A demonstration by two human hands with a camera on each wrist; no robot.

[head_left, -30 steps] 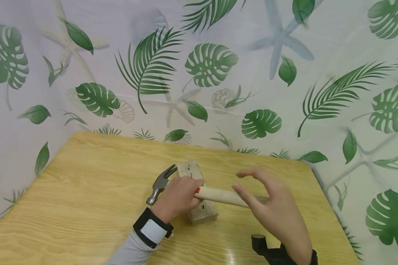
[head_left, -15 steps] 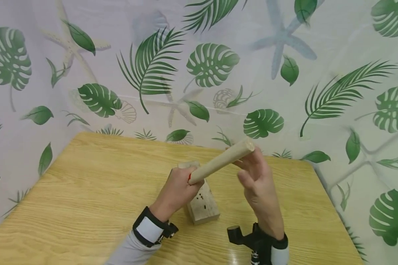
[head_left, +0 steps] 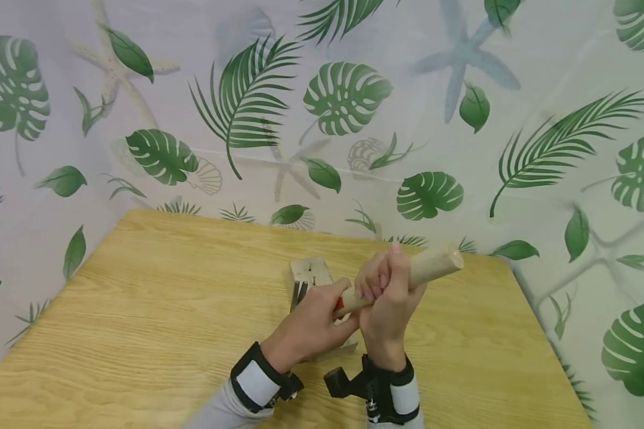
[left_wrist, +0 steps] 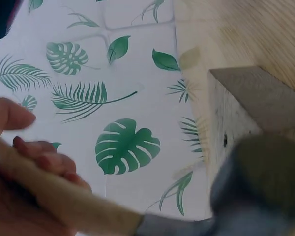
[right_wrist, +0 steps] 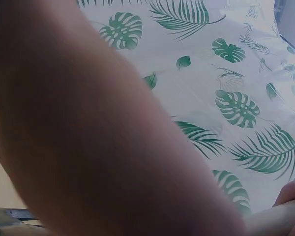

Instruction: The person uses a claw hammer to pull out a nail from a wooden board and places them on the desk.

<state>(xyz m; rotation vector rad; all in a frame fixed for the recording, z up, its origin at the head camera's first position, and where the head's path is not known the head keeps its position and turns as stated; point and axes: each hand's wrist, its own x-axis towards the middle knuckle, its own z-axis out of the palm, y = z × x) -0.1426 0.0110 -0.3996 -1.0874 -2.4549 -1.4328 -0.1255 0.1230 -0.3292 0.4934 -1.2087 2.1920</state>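
Observation:
Both hands hold a claw hammer by its pale wooden handle [head_left: 434, 265], which points up to the right in the head view. My left hand [head_left: 311, 319] grips it close to the head, by a red band. Further along, my right hand [head_left: 389, 292] wraps its fingers round the handle. The dark claw [head_left: 299, 292] shows beyond the left hand, over a wooden block [head_left: 308, 271] with nails standing in its far end. In the left wrist view the blurred hammer head [left_wrist: 265, 182] overlaps the block [left_wrist: 236, 113]. Hands hide the block's middle.
The block lies on a wood-grain table [head_left: 166, 298]. A leaf-patterned curtain [head_left: 279, 107] hangs behind the table's back edge and along both sides. Each wrist wears a black strap with a camera mount [head_left: 338, 381].
The right hand, off the handle before, has closed round it. The hammer handle swung upward, then shifted right. The left hand has kept its hold, and the claw has come over the block.

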